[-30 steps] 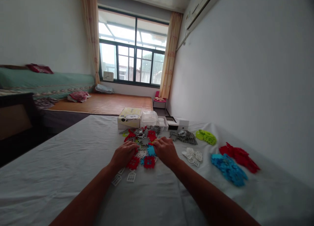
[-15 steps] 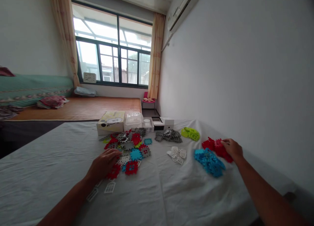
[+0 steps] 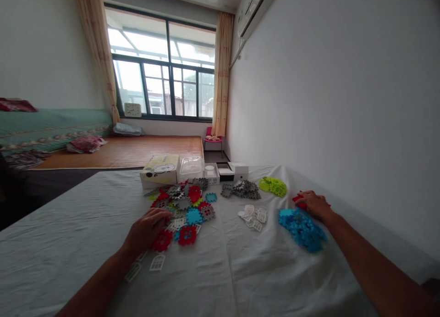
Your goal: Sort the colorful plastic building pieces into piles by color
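My left hand [image 3: 148, 226] rests palm down at the near left edge of a mixed heap of red, grey, blue, green and white plastic building pieces. Its fingers stretch over the pieces, close to a red piece [image 3: 162, 240]; what lies under the fingertips is hidden. On the right, my right hand [image 3: 314, 205] lies spread over the pile of red pieces [image 3: 299, 200], covering most of it. Just in front of that hand is a pile of blue pieces [image 3: 302, 230]. White window-shaped pieces [image 3: 254, 216] lie between the two hands.
Green pieces [image 3: 273, 186] and grey pieces [image 3: 242, 189] form separate piles at the back. Behind the heap stand a yellow box [image 3: 160, 171], a clear plastic container [image 3: 191, 168] and small white boxes [image 3: 237, 170]. Loose white frames [image 3: 157, 263] lie near my left forearm. A wall borders the right.
My right hand has let go of the red piece it held and now lies flat over the red pile. My left hand stays by the heap. The view has turned slightly left.
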### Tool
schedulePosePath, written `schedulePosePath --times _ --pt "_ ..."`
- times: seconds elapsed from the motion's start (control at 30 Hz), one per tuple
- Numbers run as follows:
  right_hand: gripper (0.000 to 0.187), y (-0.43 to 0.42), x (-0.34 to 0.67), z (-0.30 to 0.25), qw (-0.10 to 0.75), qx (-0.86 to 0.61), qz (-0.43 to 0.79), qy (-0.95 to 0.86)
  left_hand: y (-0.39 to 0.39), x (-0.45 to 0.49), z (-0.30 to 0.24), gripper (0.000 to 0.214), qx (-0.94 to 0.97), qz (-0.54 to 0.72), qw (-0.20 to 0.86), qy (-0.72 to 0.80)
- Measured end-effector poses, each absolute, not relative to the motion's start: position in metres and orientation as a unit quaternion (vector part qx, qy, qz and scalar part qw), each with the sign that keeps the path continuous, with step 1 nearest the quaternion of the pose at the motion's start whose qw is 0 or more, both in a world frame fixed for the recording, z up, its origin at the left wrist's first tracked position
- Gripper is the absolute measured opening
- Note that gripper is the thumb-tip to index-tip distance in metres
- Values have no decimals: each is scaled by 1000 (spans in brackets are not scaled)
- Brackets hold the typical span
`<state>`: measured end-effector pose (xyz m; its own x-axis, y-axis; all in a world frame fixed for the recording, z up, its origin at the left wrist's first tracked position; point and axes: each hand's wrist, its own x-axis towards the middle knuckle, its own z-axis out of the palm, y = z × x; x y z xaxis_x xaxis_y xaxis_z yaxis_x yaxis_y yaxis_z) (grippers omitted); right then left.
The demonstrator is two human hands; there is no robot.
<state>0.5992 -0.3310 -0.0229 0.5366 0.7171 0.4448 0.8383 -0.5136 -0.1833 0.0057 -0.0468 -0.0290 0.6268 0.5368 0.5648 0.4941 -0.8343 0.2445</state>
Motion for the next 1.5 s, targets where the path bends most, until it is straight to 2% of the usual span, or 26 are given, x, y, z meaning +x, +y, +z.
schedulePosePath --times 0.13,0.2,0.33,0.43,0.53,0.6,0.77,0.9,1.0,1.17,1.37,1.43,1.5 --pt "27 -331 600 -17 109 -856 -126 -489 -44 5 -31 26 896 340 41 283" --pt "36 -321 589 -13 97 -851 -148 -494 -45 4 -29 26 889 350 40 293" --pt "36 -279 523 -8 169 -792 -182 -558 -49 -1 -24 28 871 369 37 322" --pt "30 -250 429 -3 221 -693 -108 -677 -50 -3 -23 27 864 368 39 342" --pt "26 -233 325 4 228 -600 -6 -766 -51 -4 -24 27 865 356 48 351" --pt "26 -224 267 4 210 -559 16 -802 -52 -4 -25 28 867 350 53 352" --pt "34 -200 199 -24 174 -564 -59 -805 -52 -5 -29 26 861 340 56 373" --pt "28 -194 200 -44 206 -557 -120 -796 -52 -7 -30 28 858 328 70 388" --pt "27 -198 211 -37 252 -565 -128 -775 -54 -8 -29 32 863 322 72 382" --pt "25 -217 247 -10 348 -603 -21 -717 -51 -8 -27 31 875 304 68 370" --pt "34 -268 351 -2 471 -679 62 -560 -39 -9 -25 32 875 308 73 366" --pt "40 -293 402 -4 530 -698 47 -480 -34 -9 -25 34 872 310 69 372" --pt "44 -324 459 -7 564 -727 -20 -392 -31 -10 -25 36 872 307 68 376"
